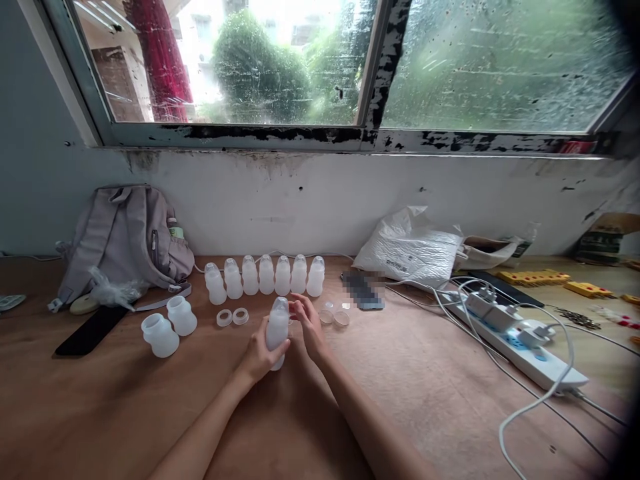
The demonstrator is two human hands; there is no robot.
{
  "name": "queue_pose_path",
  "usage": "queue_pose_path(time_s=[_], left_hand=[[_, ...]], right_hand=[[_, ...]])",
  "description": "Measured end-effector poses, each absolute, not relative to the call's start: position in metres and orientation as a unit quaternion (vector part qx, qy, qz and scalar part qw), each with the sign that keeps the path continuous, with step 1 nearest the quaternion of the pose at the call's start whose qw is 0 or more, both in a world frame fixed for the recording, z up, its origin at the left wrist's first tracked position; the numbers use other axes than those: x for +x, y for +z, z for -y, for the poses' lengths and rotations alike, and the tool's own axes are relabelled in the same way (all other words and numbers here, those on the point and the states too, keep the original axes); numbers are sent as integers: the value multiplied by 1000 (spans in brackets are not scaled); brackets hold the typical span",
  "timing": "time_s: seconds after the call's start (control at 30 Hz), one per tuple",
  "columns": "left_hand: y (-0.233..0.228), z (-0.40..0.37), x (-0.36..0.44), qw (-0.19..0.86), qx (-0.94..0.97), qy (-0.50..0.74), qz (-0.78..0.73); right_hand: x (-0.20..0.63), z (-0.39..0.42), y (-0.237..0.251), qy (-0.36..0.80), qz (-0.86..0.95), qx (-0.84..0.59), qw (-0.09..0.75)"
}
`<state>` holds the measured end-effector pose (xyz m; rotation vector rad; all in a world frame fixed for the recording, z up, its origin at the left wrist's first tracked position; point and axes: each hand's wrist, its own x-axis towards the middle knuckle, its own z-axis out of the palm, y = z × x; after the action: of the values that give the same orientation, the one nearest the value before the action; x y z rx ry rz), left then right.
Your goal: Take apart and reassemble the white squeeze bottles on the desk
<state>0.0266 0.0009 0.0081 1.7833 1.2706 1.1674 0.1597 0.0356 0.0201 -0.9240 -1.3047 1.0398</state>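
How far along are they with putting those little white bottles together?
Seven capped bottles stand in a row by the wall, so those look done. The left hand holds another bottle while the right hand is at its top. Two open bottles, two loose rings and some clear caps remain.

phone (pixel 363 291) blurred out, bottle (pixel 277 328) base hidden by left hand (pixel 260 353)

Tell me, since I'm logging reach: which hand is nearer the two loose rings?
Left. The left hand, gripping the bottle, sits just right of the rings. The right hand is on the bottle's far side, farther from them.
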Motion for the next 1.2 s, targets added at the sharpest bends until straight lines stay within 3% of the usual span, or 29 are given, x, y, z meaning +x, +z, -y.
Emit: queue_pose_path(time_s=[0.13,0.5,0.77,1.0,1.2], left_hand=[[10,8,36,414,664,435,-446],[17,13,42,666,477,421,-390],[24,17,34,800,368,397,-257],[22,14,31,845,326,387,-175],[24,8,34,719,507,351,-322]], right_hand=[[151,-30,30,533,528,-359,555],[151,-30,33,608,425,-366,562],[150,-27,35,674,378,-315,551],[149,-26,35,665,367,-326,562],[153,-33,31,624,355,-361,596]])
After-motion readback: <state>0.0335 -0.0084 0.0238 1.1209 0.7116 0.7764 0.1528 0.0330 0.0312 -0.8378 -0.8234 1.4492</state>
